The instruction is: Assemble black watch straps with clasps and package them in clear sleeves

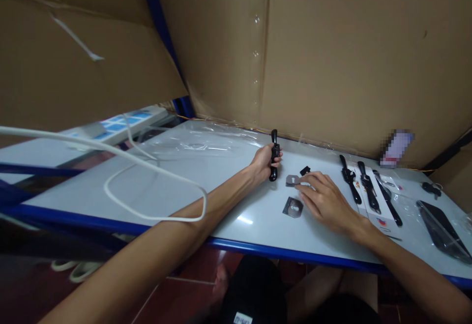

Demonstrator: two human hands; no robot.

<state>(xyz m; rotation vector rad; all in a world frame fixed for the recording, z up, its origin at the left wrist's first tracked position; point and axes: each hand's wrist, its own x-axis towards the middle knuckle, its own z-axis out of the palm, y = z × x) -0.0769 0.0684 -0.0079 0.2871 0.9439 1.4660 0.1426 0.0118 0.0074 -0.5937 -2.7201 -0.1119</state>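
Observation:
My left hand is closed around the middle of a black two-handled tool, which stands out above and below the fingers. My right hand reaches over the table, its fingertips at a small grey metal plate with a slot in it. Whether the fingers pinch the plate or only touch it is too small to tell. Just behind those fingers lies a small black piece. Nearer the front edge is another slotted metal plate on a dark square.
More black two-handled tools lie at the right on white cards, beside a dark flat object in clear plastic. Clear film runs along the back. A white cable loops over the left side. Cardboard walls the table.

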